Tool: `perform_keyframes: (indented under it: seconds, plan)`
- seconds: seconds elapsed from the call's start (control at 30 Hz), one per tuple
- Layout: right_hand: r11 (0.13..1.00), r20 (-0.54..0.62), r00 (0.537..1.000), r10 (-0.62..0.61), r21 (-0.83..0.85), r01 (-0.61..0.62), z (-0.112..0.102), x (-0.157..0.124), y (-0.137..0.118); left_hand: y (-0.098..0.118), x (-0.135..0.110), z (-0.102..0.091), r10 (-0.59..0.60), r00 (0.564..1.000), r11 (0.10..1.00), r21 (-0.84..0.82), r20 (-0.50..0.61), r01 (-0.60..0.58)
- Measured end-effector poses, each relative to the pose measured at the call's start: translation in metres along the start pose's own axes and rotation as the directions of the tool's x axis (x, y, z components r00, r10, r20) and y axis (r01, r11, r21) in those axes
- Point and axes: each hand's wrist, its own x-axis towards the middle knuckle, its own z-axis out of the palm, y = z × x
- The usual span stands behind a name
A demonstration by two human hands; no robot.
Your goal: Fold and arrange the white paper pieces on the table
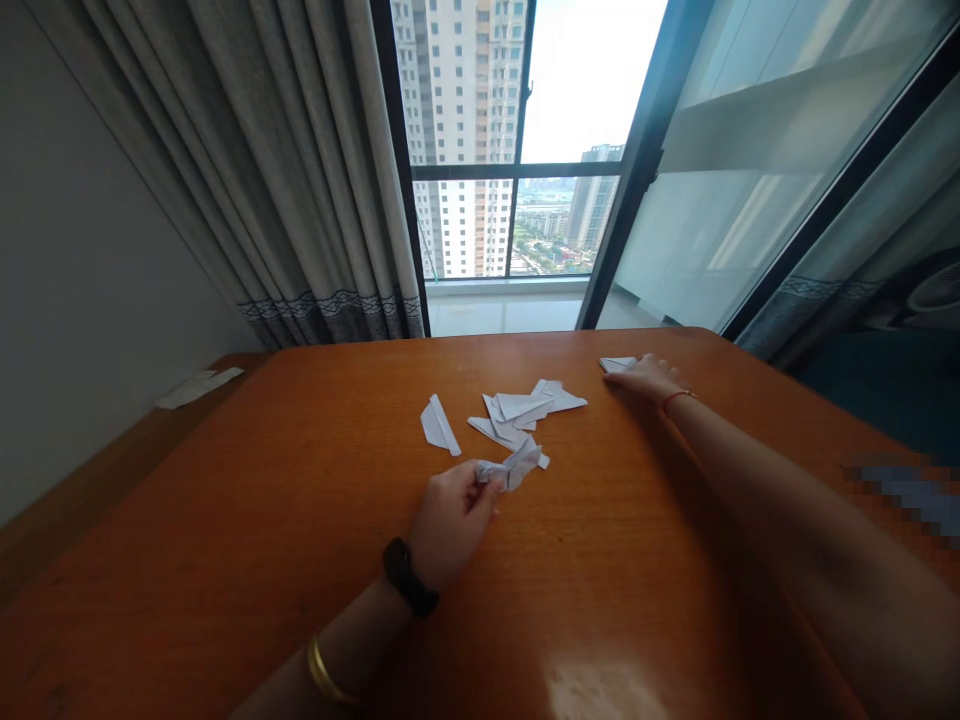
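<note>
My left hand is clamped on a crumpled sheet of paper, with my thumb and fingers pinching its near end and the rest sticking out toward the middle of the table. A black watch sits on that wrist, and a gold bangle sits further down my forearm. Too hard a pinch could tear the creased sheet, and a loose one could let it drop onto the paper just ahead.

That loose pile of folded paper lies mid-frame on the wooden table, almost touching the crumpled sheet. A separate folded piece lies just left of it. The pile's pieces overlap without holding together, so a knock from my knuckles could scatter them or mix in the separate piece.

Well apart, at upper right, my right hand lies open and flat on the wood, with a red string around the wrist. Its fingertips reach a small folded paper, partly covering its edge. That paper sits near the far edge of the table, so a careless push could send it over.

At upper left, a paper slip lies on a ledge beside the table, under a long curtain.
</note>
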Motion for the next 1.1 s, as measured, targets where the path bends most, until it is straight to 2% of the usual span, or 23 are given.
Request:
perform_keyframes:
  seconds: [0.17, 0.33, 0.47, 0.53, 0.6, 0.67, 0.7, 0.73, 0.77, 0.8, 0.83, 0.87, 0.93, 1.0, 1.03, 1.07, 1.1]
  plan:
    - [0.999, 0.011, 0.998, -0.055, 0.0, 0.055, 0.006, 0.007, 0.001, 0.001, 0.001, 0.0, 0.002, 1.0, 0.999, 0.036, 0.011, -0.003]
    - [0.996, -0.009, 0.997, -0.076, 0.036, 0.076, 0.014, 0.004, -0.012, 0.004, 0.002, -0.001, -0.019, 1.0, 1.0, -0.002, -0.004, 0.019]
    - [0.995, -0.071, 0.995, -0.067, 0.064, 0.071, 0.006, -0.009, -0.025, 0.005, 0.003, -0.001, -0.059, 0.998, 0.995, -0.082, -0.008, 0.058]
    - [0.981, -0.176, 0.982, -0.076, 0.16, 0.104, -0.005, -0.025, -0.029, 0.005, 0.003, 0.0, -0.119, 0.993, 0.98, -0.163, 0.0, 0.117]
    - [0.899, -0.226, 0.964, -0.139, 0.379, 0.219, -0.019, -0.048, -0.032, 0.005, 0.005, 0.0, -0.192, 0.981, 0.946, -0.261, 0.034, 0.194]
    - [0.756, -0.098, 0.948, -0.302, 0.582, 0.3, -0.033, -0.08, -0.033, 0.005, 0.007, 0.001, -0.236, 0.969, 0.906, -0.343, 0.072, 0.246]
    - [0.722, -0.034, 0.929, -0.369, 0.619, 0.31, -0.039, -0.099, -0.033, 0.005, 0.008, 0.001, -0.242, 0.967, 0.893, -0.369, 0.084, 0.256]
    - [0.682, 0.056, 0.89, -0.453, 0.664, 0.306, -0.044, -0.12, -0.032, 0.005, 0.008, 0.001, -0.24, 0.967, 0.887, -0.384, 0.091, 0.256]
    - [0.608, 0.228, 0.777, -0.587, 0.758, 0.237, -0.047, -0.142, -0.033, 0.006, 0.009, 0.002, -0.232, 0.968, 0.885, -0.392, 0.095, 0.25]
    - [0.569, 0.354, 0.644, -0.679, 0.808, 0.155, -0.048, -0.165, -0.033, 0.006, 0.009, 0.003, -0.22, 0.97, 0.887, -0.393, 0.102, 0.242]
    - [0.551, 0.42, 0.545, -0.726, 0.829, 0.094, -0.048, -0.187, -0.034, 0.006, 0.008, 0.004, -0.205, 0.972, 0.892, -0.388, 0.113, 0.233]
    - [0.514, 0.42, 0.502, -0.756, 0.856, 0.057, -0.046, -0.206, -0.036, 0.005, 0.007, 0.005, -0.189, 0.973, 0.898, -0.377, 0.13, 0.224]
    - [0.432, 0.373, 0.469, -0.8, 0.902, 0.019, -0.04, -0.236, -0.041, 0.004, 0.004, 0.007, -0.157, 0.973, 0.917, -0.341, 0.169, 0.207]
    - [0.401, 0.358, 0.447, -0.82, 0.916, 0.002, -0.033, -0.243, -0.044, 0.003, 0.002, 0.009, -0.126, 0.971, 0.939, -0.291, 0.203, 0.183]
    - [0.406, 0.357, 0.453, -0.817, 0.914, 0.013, -0.031, -0.237, -0.043, 0.002, 0.001, 0.009, -0.109, 0.973, 0.95, -0.268, 0.204, 0.162]
    - [0.428, 0.357, 0.483, -0.799, 0.903, 0.041, -0.03, -0.225, -0.041, 0.002, 0.0, 0.009, -0.09, 0.977, 0.96, -0.245, 0.193, 0.137]
    - [0.468, 0.356, 0.538, -0.765, 0.88, 0.083, -0.031, -0.207, -0.036, 0.003, -0.001, 0.009, -0.07, 0.982, 0.968, -0.224, 0.174, 0.109]
